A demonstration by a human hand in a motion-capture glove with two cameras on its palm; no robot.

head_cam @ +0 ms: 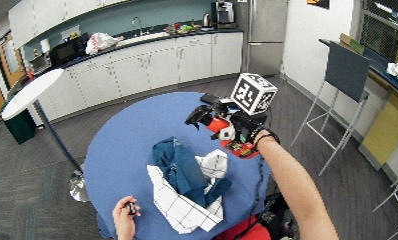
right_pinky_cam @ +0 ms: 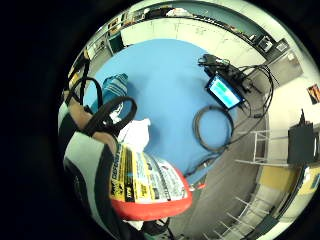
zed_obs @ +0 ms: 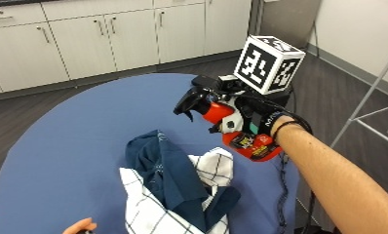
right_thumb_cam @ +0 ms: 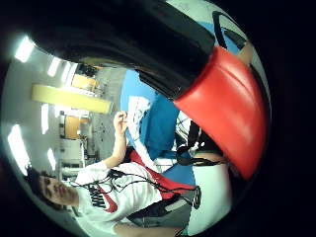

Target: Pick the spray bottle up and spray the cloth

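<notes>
My gloved right hand (zed_obs: pixel 256 117) grips a red spray bottle (zed_obs: pixel 246 139) with a black nozzle head (zed_obs: pixel 193 103), lifted above the round blue table (zed_obs: pixel 70 146). The nozzle points left, over the table. Below and left of the bottle lie the cloths: a dark teal cloth (zed_obs: pixel 164 170) bunched on a white checked cloth (zed_obs: pixel 148 209). In the little finger side palm view the bottle's label (right_pinky_cam: pixel 145 180) fills the space by the palm, with the cloths (right_pinky_cam: pixel 131 131) on the table beneath. The red bottle body (right_thumb_cam: pixel 229 108) and black head (right_thumb_cam: pixel 148 44) crowd the thumb side view.
The person's bare left hand (head_cam: pixel 126 212) rests at the table's near edge, holding a small dark thing. White cabinets (zed_obs: pixel 116 34) run behind the table. A cable coil (right_pinky_cam: pixel 212 127) and a lit screen (right_pinky_cam: pixel 225 92) lie on the floor beside the table. Metal stand legs (zed_obs: pixel 376 97) rise to the right.
</notes>
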